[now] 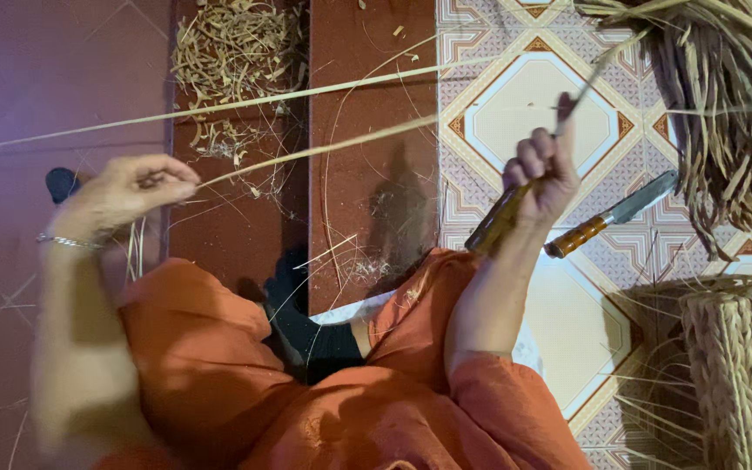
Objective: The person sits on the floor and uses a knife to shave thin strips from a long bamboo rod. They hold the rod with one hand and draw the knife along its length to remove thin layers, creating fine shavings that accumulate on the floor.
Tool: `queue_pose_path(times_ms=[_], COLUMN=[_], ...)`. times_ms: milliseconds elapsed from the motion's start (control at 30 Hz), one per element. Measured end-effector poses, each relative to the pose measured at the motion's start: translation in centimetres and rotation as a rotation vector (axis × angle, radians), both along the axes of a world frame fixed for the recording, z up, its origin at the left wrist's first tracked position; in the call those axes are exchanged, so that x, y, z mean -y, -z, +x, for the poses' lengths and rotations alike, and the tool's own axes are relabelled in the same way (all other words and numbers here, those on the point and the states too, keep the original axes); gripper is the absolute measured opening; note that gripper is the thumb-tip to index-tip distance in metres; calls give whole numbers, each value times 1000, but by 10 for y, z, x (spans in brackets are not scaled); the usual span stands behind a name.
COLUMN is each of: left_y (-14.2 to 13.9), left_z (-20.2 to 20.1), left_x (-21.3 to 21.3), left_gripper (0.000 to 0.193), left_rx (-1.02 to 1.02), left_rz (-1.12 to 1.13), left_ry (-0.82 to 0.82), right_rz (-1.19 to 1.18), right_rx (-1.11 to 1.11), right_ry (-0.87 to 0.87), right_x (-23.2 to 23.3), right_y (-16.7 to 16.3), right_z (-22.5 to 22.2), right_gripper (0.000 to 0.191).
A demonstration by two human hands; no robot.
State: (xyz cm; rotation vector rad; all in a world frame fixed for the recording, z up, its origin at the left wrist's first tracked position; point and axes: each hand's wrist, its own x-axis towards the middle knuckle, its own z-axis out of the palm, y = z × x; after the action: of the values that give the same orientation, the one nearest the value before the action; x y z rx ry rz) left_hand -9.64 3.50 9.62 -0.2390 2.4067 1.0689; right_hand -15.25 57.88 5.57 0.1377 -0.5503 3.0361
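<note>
Counting: two hands, two knives, two long pale strips in the air, one woven basket, one hanging bundle of dried fibre, one heap of shavings.
Left hand [137, 187]: grip pinched narrow, thumb and fingertips closed on the near end of a strip; a thin metal bracelet [67, 241] sits on the wrist behind it.
Right hand [543, 170]: grip wrapped tight around the handle of a held knife [498, 222], fingers curled fully, no gap showing; the same fist also pinches a thin strand that runs up and away from it.
Held strip [324, 148]: long axis runs from the left grip up and across toward the right grip, rising slightly; its far end is too thin to follow.
Upper strip [245, 103]: lies nearly parallel above the held strip, farther from both grips, running from the far left edge toward the hanging bundle; I cannot tell whether either hand touches it.
Held knife axis: handle slants down and inward below the right fist; the blade is hidden by the hand.
Second knife [611, 216]: lies on the tiled floor [533, 113] just outside the right grip, orange handle nearer the wrist, blade pointing up and away.
Hanging bundle [724, 104]: beyond and outside the right grip.
Basket [741, 365]: outside the right forearm, well below the grip.
Shavings [237, 43]: beyond the left grip, on the red floor.
</note>
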Motion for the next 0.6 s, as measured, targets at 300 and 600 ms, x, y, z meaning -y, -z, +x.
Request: queue_pose_path(times_ms=[300,600], left_y=[17,44], left_z=[-20,-15], left_x=[-65,-169], left_gripper=[43,96], left_rx=[-345,-398], left_rz=[163,-73], left_ry=[230,411], right_rz=[195,-446], right_rx=[-208,-486], right_ry=[-187,-538], right_x=[59,67], right_y=[1,-36], right_z=[8,30], right_gripper=[70,61])
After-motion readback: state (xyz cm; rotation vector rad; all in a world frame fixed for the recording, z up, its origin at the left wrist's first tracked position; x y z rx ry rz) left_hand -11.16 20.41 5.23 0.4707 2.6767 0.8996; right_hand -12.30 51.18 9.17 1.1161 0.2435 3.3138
